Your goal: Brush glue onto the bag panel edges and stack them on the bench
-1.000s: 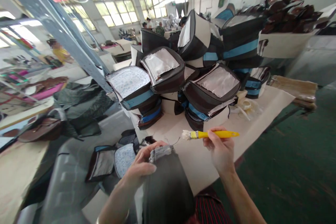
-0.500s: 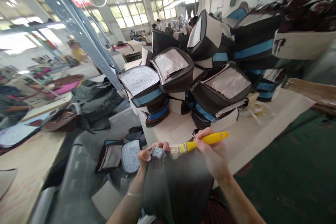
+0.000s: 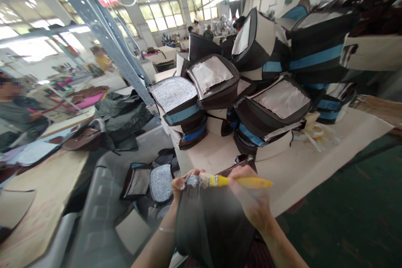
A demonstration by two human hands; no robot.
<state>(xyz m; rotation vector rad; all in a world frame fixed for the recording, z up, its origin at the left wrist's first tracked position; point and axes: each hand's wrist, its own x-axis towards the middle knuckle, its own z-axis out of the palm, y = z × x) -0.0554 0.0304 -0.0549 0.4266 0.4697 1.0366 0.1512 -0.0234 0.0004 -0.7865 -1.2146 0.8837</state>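
My right hand [image 3: 251, 194] is closed around the yellow handle of a paintbrush [image 3: 251, 182]. The pale bristles point left and touch a greyish, wet-looking patch at the top edge of a dark bag piece [image 3: 216, 222]. My left hand [image 3: 182, 182] pinches that same edge beside the patch. The bag piece stands upright in front of my body, its lower end hidden at the bottom of the view. Whether the grey patch is glue or bare cloth I cannot tell.
Stacked dark bag bodies with blue bands [image 3: 273, 100] cover much of the pale table [image 3: 314, 163]. On the left stands a large grey bin [image 3: 94, 201] with several bag pieces inside. A slanted metal post [image 3: 116, 37] rises behind it. Another person [image 3: 19, 109] sits far left.
The brush has swung level and moved left, its bristles now over the grey patch. My right hand has dropped slightly. The whole view has shifted a little.
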